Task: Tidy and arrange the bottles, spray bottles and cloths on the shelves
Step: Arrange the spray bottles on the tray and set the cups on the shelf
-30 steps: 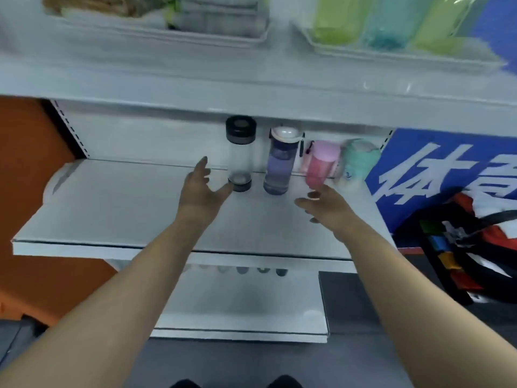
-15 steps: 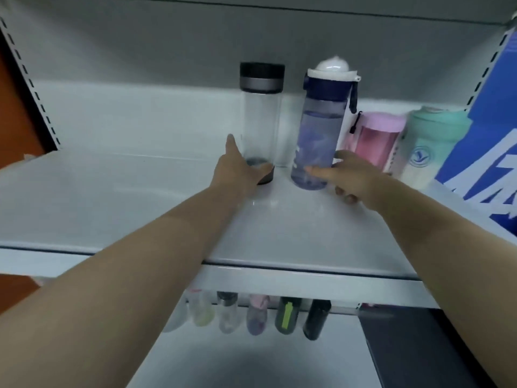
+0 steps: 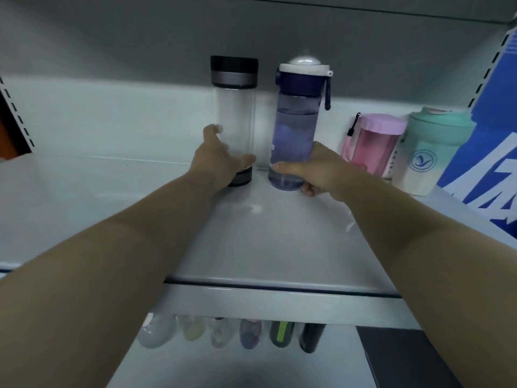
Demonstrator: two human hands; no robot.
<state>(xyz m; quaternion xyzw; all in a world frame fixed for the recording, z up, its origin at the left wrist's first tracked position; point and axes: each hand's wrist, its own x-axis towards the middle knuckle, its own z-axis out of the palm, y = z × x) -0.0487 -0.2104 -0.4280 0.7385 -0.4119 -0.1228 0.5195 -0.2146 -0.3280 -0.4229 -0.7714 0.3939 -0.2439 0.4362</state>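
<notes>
A clear glass bottle (image 3: 236, 113) with a black and grey cap stands upright at the back of the white shelf (image 3: 279, 247). My left hand (image 3: 216, 161) wraps its lower part, thumb across the front near the base. Right beside it stands a bluish translucent bottle (image 3: 296, 127) with a navy collar and white lid. My right hand (image 3: 321, 170) grips its lower part from the right side. A pink bottle (image 3: 373, 145) and a mint-green cup (image 3: 432, 152) stand further right against the back wall.
A blue panel with white lettering (image 3: 486, 152) closes off the right side. The upper shelf's underside (image 3: 251, 23) hangs just over the bottle caps. On the lower shelf a row of several bottles (image 3: 232, 331) shows under the front edge.
The view has moved closer in under the upper shelf. Both hands reached forward from the open shelf to the two tall bottles and closed around their lower parts.
</notes>
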